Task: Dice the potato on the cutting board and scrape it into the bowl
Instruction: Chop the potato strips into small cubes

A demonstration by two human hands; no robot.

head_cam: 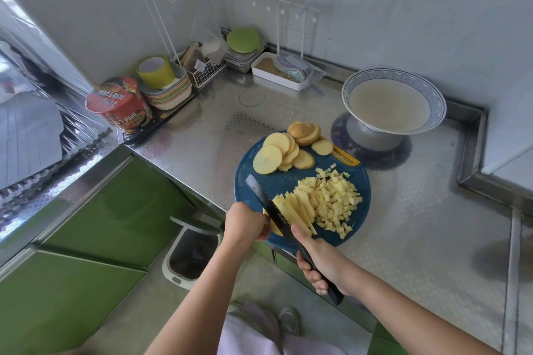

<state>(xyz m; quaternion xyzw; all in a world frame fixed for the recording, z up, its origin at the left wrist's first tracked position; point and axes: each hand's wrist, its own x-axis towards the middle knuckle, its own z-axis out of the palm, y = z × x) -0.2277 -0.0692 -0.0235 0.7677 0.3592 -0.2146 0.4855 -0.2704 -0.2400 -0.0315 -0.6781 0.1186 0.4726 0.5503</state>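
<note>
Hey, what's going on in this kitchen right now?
A person is dicing potato on a round blue cutting board. The right hand grips a black knife, its blade across a bunch of potato strips that the left hand steadies. A pile of cubes lies right of the strips, and uncut slices wait at the board's far edge. The bowl beyond holds cloudy liquid; no potato shows in it.

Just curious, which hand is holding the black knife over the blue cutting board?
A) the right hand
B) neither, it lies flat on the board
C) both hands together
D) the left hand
A: the right hand grips the handle of the knife, while the left hand holds the potato strips beside the blade.
</note>
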